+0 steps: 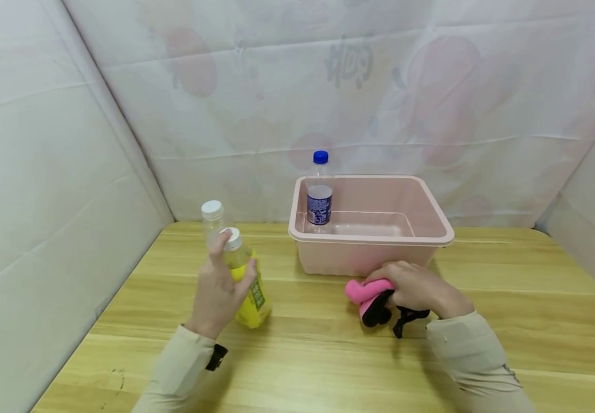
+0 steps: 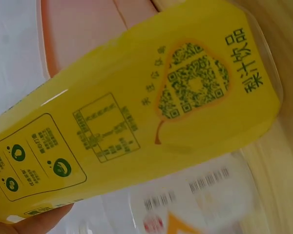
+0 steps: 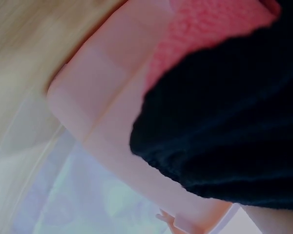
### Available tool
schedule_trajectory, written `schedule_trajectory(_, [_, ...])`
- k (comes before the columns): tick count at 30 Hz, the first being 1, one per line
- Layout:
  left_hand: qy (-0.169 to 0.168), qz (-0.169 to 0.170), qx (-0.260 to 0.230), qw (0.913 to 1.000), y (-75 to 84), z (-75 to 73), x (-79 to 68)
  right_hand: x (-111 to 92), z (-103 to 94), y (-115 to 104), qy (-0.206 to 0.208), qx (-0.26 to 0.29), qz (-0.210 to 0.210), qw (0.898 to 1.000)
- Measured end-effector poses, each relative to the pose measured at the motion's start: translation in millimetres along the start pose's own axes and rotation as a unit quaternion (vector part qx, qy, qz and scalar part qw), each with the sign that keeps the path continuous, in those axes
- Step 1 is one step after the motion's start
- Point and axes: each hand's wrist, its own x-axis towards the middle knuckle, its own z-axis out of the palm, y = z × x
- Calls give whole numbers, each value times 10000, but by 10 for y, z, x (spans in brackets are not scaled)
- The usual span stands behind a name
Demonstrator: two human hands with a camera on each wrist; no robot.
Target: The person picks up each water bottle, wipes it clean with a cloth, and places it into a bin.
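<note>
My left hand (image 1: 220, 289) grips a yellow-labelled pear juice bottle (image 1: 253, 307) with a white cap, thumb on its near side and a finger up by the cap. Up close in the left wrist view, the juice bottle's label (image 2: 136, 122) fills most of the frame. Just behind it stands a clear bottle (image 1: 212, 211) with a white cap, partly hidden. My right hand (image 1: 411, 284) holds a soft pink and black fabric item (image 1: 367, 293) in front of the bin; a black strap dangles from it. Black fabric (image 3: 224, 122) covers much of the right wrist view.
A pink plastic bin (image 1: 370, 252) stands at the back of the wooden table (image 1: 308, 367). Inside its left end is an upright clear bottle (image 1: 320, 206) with a blue cap and label. White fabric walls (image 1: 256, 115) enclose the table's back and sides.
</note>
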Motion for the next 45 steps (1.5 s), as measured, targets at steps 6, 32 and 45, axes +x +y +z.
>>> schedule_trajectory(6, [-54, 50, -115, 9999, 140, 381, 159, 2, 4, -7, -6, 46, -21, 10000])
schedule_trajectory(32, [-2356, 38, -1272, 9635, 214, 279, 418, 45, -11, -12, 729, 265, -944, 9925])
schedule_trajectory(45, [-2658, -35, -1559, 9513, 171, 271, 407, 69, -56, -113, 2309, 1044, -1458, 9563])
